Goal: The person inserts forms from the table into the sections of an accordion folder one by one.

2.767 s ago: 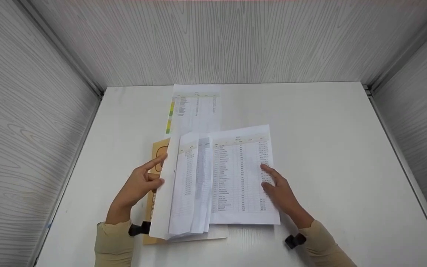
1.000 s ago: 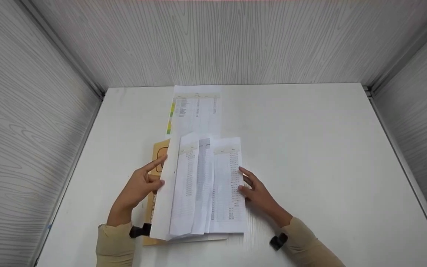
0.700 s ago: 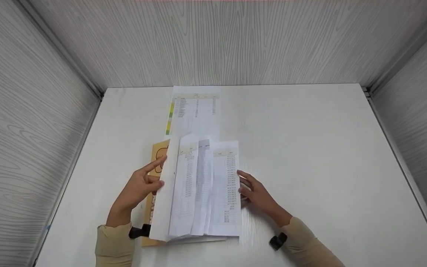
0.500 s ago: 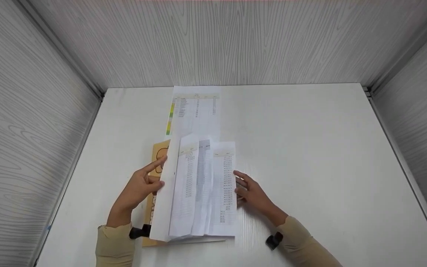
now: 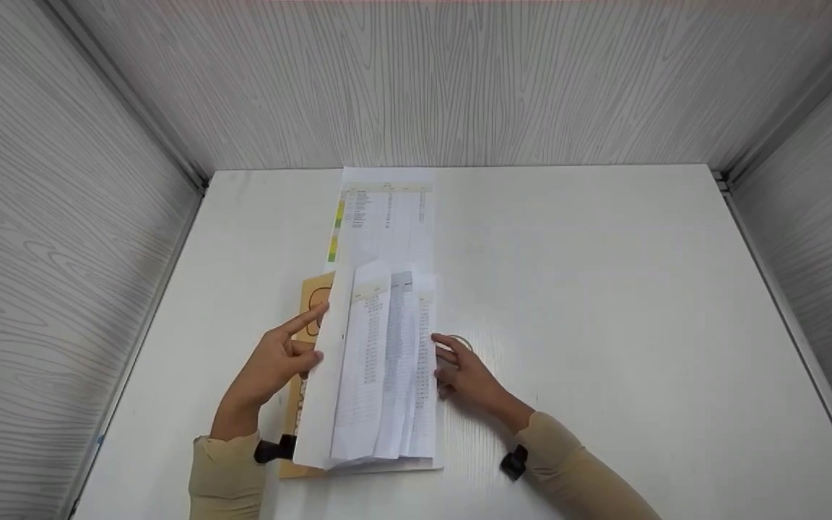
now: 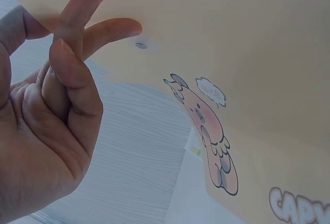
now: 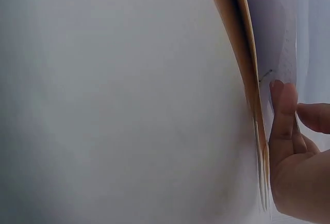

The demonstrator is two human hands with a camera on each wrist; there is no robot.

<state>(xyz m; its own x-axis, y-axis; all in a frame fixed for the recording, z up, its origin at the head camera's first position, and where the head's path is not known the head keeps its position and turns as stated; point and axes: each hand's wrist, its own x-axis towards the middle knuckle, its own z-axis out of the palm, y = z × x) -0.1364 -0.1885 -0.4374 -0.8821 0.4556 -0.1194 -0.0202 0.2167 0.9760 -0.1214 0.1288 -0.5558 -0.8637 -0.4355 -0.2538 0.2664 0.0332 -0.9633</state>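
Note:
An orange file folder [image 5: 315, 285] with a cartoon animal on its outside stands partly open, its pale inner cover [image 5: 326, 390] raised at the left. My left hand [image 5: 268, 365] holds that cover's edge, with index finger and thumb on the inner face; in the left wrist view other fingers lie against the outside, near a small metal rivet [image 6: 141, 45]. Several printed sheets [image 5: 369, 404] lie bent inside. On the right, my right hand [image 5: 470, 375] pinches the outer edge of a printed sheet [image 5: 424, 361], whose left part is hidden behind other papers.
Flat behind the folder lies another printed sheet [image 5: 394, 242], over a page with a yellow and green strip [image 5: 336, 220]. A thin loop [image 5: 463, 339] shows beside my right hand. Grey wood-grain panels [image 5: 459, 87] border the white tabletop [image 5: 604, 289].
My right hand has moved left with the printed sheet, so a narrower strip of it shows beside the other papers. My left hand has stayed on the folder's cover.

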